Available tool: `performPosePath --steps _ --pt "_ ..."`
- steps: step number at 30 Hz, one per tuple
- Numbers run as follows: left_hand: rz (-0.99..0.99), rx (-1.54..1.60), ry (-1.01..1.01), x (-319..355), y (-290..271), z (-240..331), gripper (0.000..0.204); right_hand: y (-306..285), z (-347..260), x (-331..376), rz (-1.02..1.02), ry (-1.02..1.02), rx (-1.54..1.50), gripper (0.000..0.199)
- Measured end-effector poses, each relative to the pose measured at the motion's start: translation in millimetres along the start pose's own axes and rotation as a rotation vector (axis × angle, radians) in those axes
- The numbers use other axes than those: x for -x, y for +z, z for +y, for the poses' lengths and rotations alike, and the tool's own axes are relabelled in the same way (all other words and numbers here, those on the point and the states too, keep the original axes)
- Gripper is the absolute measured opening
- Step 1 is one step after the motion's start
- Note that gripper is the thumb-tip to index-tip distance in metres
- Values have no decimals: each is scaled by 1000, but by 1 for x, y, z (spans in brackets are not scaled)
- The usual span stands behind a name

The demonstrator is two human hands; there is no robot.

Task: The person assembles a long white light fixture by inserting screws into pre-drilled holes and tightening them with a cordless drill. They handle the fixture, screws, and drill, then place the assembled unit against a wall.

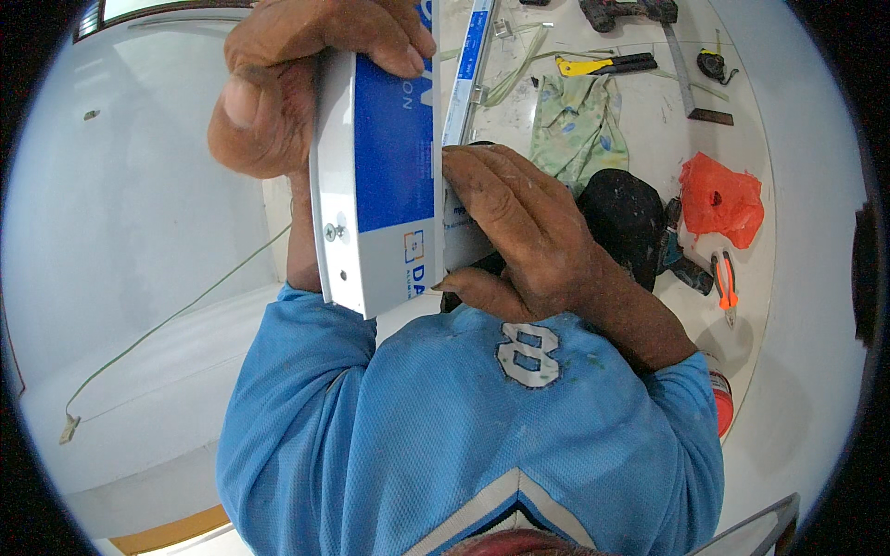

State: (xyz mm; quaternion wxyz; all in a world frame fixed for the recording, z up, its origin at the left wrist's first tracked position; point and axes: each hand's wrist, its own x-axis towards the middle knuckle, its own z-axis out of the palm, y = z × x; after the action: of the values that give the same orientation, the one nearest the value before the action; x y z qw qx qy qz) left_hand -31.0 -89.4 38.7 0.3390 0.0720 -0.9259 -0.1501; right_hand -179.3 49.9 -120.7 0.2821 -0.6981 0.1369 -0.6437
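A white aluminium profile with blue-and-white printed film on its face stands close in front of my chest. My left hand is closed over its upper part, thumb on the left side and fingers curled across the film. Against the right edge rests my right hand, its fingers going behind the profile and its thumb near the lower corner; it grips that edge. On the narrow white side sit a screw and a small hole. The palm sides of both hands are hidden.
Beyond lies another film-covered profile. On the floor to the right are a yellow-and-black tool, a green cloth, a metal square, a tape measure, drills, a red plastic bag and orange-handled pliers.
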Motion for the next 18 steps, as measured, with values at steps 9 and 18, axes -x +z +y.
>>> performPosePath --steps 9,18 --pt "-22 10 10 3 -3 -4 86 -3 -1 1 -11 -6 55 88" --pt "-58 -41 3 0 -8 -1 87 -27 21 -25 -147 532 -917 75"
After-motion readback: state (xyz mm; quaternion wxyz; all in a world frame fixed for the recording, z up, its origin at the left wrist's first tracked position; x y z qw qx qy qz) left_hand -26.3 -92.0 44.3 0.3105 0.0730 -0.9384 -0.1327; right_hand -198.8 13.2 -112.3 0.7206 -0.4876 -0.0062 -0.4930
